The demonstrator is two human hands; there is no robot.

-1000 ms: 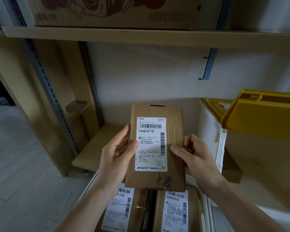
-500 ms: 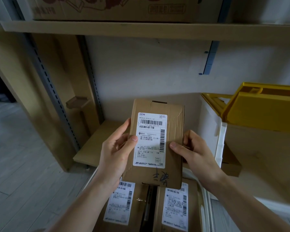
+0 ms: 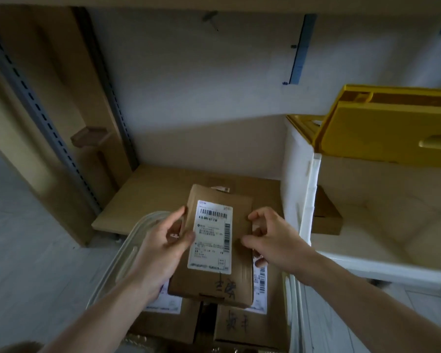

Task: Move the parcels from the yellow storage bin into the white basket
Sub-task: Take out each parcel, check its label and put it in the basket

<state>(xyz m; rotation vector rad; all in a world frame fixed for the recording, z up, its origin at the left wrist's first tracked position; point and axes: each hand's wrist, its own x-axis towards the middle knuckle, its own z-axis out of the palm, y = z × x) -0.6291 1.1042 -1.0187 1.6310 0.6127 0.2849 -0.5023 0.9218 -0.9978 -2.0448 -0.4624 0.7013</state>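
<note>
Two hands hold one brown parcel (image 3: 218, 250) label-up over the white basket (image 3: 127, 248): the left hand (image 3: 161, 248) pinches its left edge between thumb and fingers, the right hand (image 3: 273, 240) curls its fingers on the right edge. Two more labelled parcels (image 3: 234, 324) lie beneath it in the basket. The yellow storage bin (image 3: 392, 128) sits to the right.

The brown cardboard parcel (image 3: 214, 245), flat and rectangular, label side up with a white barcode label and dark handwriting near its near edge, sits above the white basket (image 3: 127, 240). Two more labelled parcels (image 3: 237, 324) lie flat beneath it. The yellow storage bin (image 3: 382, 133) stands far right.
</note>
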